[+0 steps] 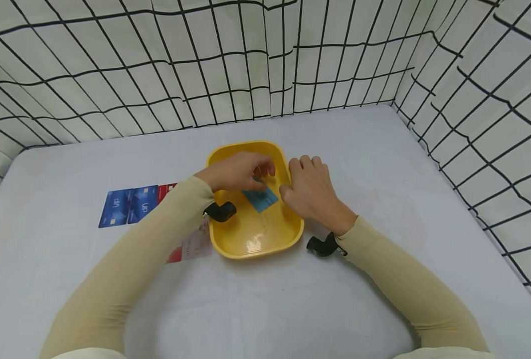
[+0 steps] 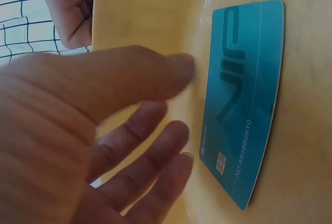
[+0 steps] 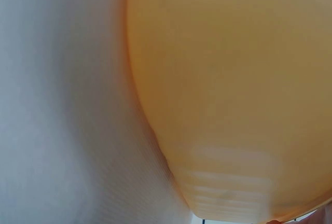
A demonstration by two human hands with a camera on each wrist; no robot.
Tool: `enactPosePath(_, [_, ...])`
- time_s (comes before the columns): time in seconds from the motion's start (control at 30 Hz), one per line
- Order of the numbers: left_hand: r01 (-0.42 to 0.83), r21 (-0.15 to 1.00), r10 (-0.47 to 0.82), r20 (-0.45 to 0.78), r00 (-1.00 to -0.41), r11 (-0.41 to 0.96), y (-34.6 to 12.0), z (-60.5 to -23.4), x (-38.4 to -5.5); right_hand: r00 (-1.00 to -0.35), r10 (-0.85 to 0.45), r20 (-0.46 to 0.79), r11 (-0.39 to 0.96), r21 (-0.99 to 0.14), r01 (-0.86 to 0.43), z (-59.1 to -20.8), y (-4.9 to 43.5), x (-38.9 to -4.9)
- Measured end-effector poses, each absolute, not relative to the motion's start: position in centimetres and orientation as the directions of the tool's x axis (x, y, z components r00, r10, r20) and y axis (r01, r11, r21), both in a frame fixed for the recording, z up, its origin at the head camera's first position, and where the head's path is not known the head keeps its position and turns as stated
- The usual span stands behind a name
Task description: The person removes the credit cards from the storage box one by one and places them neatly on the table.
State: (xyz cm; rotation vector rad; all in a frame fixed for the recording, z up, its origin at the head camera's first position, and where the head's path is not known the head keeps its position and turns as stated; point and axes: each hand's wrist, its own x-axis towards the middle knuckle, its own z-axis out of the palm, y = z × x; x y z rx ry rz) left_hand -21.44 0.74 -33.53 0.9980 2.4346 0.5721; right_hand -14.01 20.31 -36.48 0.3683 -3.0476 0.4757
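A teal VIP card (image 2: 241, 105) lies inside a yellow plastic basin (image 1: 256, 239); in the head view, part of the card (image 1: 262, 200) shows under my left hand. That left hand (image 1: 247, 172) reaches into the basin, its thumb and loosely bent fingers apart from each other. In the left wrist view, a gap shows between the left hand (image 2: 119, 115) and the card. My right hand (image 1: 312, 192) grips the basin's right rim with curled fingers. The right wrist view is mostly the basin's outer wall (image 3: 228, 89), with a bit of the hand at the lower right corner.
Left of the basin, blue cards (image 1: 114, 208) lie in a row with a red card (image 1: 165, 191); a pale pinkish card (image 1: 196, 245) lies nearer me, partly behind my left arm. A black wire grid fence (image 1: 234, 93) borders the white table (image 1: 265, 309) at the back and right.
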Motion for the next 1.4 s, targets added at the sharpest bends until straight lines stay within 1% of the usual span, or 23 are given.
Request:
enactPosePath(0.17, [0.52, 0.528, 0.72, -0.299, -0.626, 0.672, 0.6, -33.9, -21.6, -0.974, -0.22, 0.05, 0.924, -0.309, -0.224, -36.4, 20.3, -14.1])
enactPosePath(0.3, [0.513, 0.527, 0.717, -0.32, -0.619, 0.678, 0.7, -34.2, -21.7, -0.975, -0.22, 0.044, 0.924, -0.313, -0.222, -36.4, 20.3, -14.1])
enactPosePath(0.63, [0.531, 0.526, 0.732, -0.312, -0.605, 0.664, 0.7, -34.3, -21.7, -0.972, -0.226, 0.071, 0.921, -0.309, -0.237, -36.4, 20.3, -14.2])
enactPosePath(0.77, [0.556, 0.512, 0.744, -0.314, -0.589, 0.656, 0.7, -34.4, -21.7, -0.971, -0.227, 0.071, 0.922, -0.305, -0.238, -36.4, 20.3, -14.2])
enactPosePath(1.03, [0.565, 0.465, 0.729, -0.355, -0.586, 0.681, 0.8, -34.5, -21.7, -0.973, -0.223, 0.055, 0.922, -0.312, -0.229, -36.4, 20.3, -14.1])
enactPosePath(1.27, [0.59, 0.447, 0.74, -0.391, -0.547, 0.673, 0.5, -34.1, -21.5, -0.972, -0.226, 0.066, 0.922, -0.306, -0.235, -36.4, 20.3, -13.9])
enactPosePath(1.4, [0.585, 0.441, 0.732, -0.4, -0.551, 0.681, 0.5, -34.0, -21.4, -0.971, -0.228, 0.074, 0.924, -0.298, -0.24, -36.4, 20.3, -13.9])
